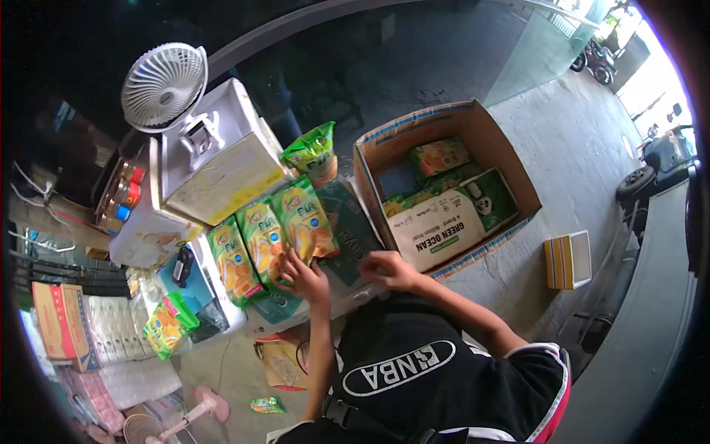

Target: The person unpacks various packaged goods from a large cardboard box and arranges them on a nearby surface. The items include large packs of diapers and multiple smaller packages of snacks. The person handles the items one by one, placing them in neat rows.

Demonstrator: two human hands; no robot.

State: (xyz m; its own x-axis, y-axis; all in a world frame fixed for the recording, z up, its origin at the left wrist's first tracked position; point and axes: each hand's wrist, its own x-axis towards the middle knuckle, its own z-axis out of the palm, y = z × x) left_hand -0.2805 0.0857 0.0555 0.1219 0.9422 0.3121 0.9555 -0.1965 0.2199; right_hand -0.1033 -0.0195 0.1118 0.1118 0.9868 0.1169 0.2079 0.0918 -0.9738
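Note:
Three green and yellow snack packets lie side by side on the table: a left packet [236, 261], a middle packet [260, 236] and a right packet [306, 216]. My left hand [306, 280] rests with spread fingers on the lower part of the middle packet, next to the right one. Over the near edge of a dark green printed sheet or bag [346, 230], my right hand [388, 270] is loosely curled and slightly blurred; whether it pinches anything is unclear. A similar packet [313, 155] stands upright behind the row.
Right of the table stands an open cardboard box [448, 119] holding similar packets [441, 155] and a white and green package [438, 227]. A white fan [165, 89] and foam boxes [222, 177] stand at the back left. Another packet [171, 324] lies at the table's left edge.

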